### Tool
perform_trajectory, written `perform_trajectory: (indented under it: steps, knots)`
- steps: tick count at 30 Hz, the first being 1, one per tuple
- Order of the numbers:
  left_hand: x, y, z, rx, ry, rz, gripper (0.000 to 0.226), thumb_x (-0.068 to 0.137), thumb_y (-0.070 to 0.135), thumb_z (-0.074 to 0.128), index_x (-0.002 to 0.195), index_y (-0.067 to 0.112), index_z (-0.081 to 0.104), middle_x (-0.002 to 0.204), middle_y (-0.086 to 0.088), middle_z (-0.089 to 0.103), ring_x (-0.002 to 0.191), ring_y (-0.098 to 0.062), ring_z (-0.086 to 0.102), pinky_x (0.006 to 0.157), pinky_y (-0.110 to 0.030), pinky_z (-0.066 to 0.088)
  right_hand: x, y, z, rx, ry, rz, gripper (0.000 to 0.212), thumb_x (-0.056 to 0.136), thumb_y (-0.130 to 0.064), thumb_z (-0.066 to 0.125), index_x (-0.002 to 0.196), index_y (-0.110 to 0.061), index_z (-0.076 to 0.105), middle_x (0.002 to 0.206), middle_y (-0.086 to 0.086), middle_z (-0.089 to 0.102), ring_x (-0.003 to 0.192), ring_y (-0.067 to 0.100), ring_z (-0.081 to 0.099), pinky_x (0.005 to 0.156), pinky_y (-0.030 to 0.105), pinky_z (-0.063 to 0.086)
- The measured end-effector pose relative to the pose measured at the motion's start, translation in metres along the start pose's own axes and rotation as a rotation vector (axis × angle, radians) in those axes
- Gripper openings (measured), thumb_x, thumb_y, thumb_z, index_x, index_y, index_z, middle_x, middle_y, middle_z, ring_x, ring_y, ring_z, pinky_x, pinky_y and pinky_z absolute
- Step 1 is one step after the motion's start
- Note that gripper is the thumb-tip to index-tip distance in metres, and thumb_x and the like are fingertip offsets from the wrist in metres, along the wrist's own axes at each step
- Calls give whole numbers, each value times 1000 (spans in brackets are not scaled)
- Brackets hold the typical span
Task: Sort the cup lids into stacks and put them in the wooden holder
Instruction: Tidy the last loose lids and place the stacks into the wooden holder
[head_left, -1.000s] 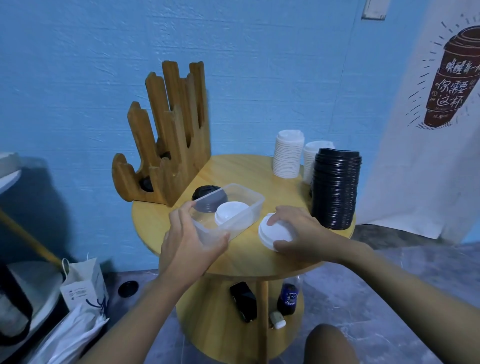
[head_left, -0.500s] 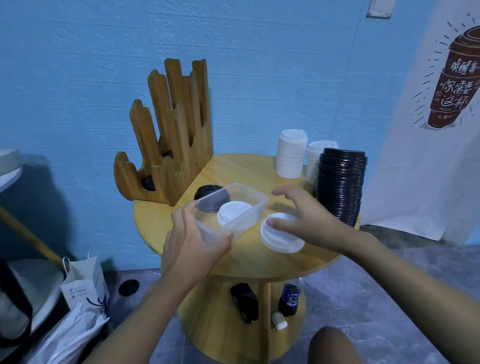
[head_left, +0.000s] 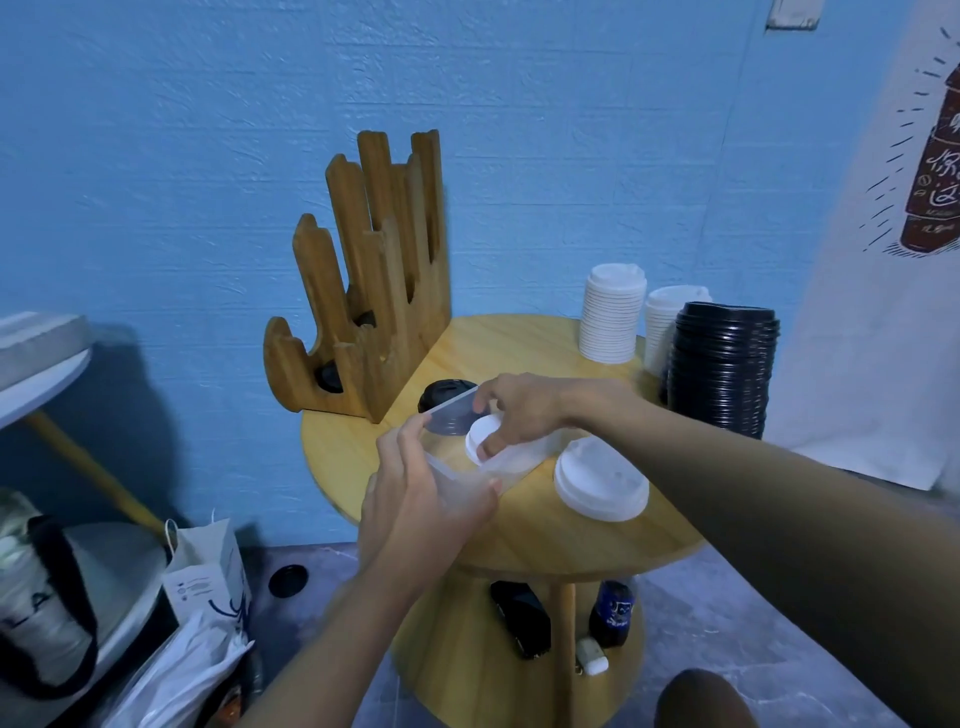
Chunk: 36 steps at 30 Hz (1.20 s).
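Two hands are at work on the round counter (head_left: 519, 343). The left hand (head_left: 415, 488) grips the near corner of one clear tub (head_left: 460, 480). The right hand (head_left: 524, 410) reaches into the tub, fingers pinching one small white lid (head_left: 475, 439).

One larger white lid (head_left: 600, 480) lies just right of the tub, and one black lid (head_left: 444, 392) sits at its far end. At the back stand two white stacks (head_left: 613, 322) and one black stack (head_left: 722, 369). The wooden holder (head_left: 384, 260) stands at the rear left.

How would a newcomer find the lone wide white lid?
On the round wooden table, look right of the clear container. The wide white lid lies flat and alone, unlike the stacked lids behind or the smaller one the right hand pinches.
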<state>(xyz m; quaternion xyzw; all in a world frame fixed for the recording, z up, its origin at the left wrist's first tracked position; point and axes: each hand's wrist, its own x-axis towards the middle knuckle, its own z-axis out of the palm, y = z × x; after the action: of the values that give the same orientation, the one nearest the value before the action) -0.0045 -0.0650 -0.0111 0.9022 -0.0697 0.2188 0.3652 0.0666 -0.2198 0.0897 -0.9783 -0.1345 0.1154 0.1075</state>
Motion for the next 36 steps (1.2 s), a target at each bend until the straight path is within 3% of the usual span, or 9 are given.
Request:
perform_trajectory:
  steps: [7, 12, 17, 22, 27, 33, 36]
  knots:
    - [0, 4, -2, 1, -5, -19, 95, 64, 67, 62, 143, 30, 26, 142, 6, 38, 122, -24, 52, 91, -44, 53, 7, 1, 0, 27, -15, 47, 57, 77, -35, 80, 123, -20, 51, 125, 3, 51, 107, 26, 56, 88, 32, 47]
    - [-1, 2, -2, -15, -20, -21, 94, 69, 61, 69, 145, 33, 20, 141, 7, 36, 125, -24, 49, 92, -41, 50, -9, -4, -9, 136, 175, -51, 42, 78, -26, 75, 115, -17, 56, 113, 0, 52, 95, 19, 51, 66, 21, 41]
    - [0, 1, -1, -23, -12, -19, 94, 70, 61, 71, 143, 35, 17, 139, 6, 37, 123, -24, 50, 92, -43, 53, -63, 5, -19, 305, 508, -161, 34, 77, -31, 74, 108, -27, 59, 118, -5, 55, 108, 14, 51, 86, 25, 41]
    - [0, -1, 0, -22, -3, 14, 94, 72, 61, 71, 144, 33, 18, 137, 6, 36, 123, -23, 49, 92, -38, 49, -113, 41, 13, 336, 576, -65, 31, 83, -28, 71, 111, -25, 59, 120, -11, 52, 112, 6, 47, 89, 18, 33]
    - [0, -1, 0, -8, -14, -2, 95, 72, 60, 72, 145, 34, 16, 140, 3, 35, 124, -29, 50, 94, -41, 48, -114, 63, 47, 266, 577, 27, 33, 86, -31, 66, 117, -22, 60, 132, -4, 52, 121, 14, 45, 94, 21, 32]
    - [0, -1, -2, -33, -26, -16, 93, 72, 62, 72, 142, 40, 15, 143, 6, 33, 126, -26, 49, 91, -41, 50, -97, 70, 72, 228, 568, 31, 34, 89, -33, 61, 122, -25, 59, 142, -8, 45, 130, 16, 39, 105, 29, 30]
    - [-1, -1, -5, -62, -57, 11, 87, 72, 66, 68, 139, 40, 19, 140, 9, 28, 126, -22, 45, 92, -40, 51, -96, 76, 81, 281, 568, 3, 33, 90, -30, 59, 123, -26, 56, 144, -10, 41, 129, 8, 36, 100, 19, 25]
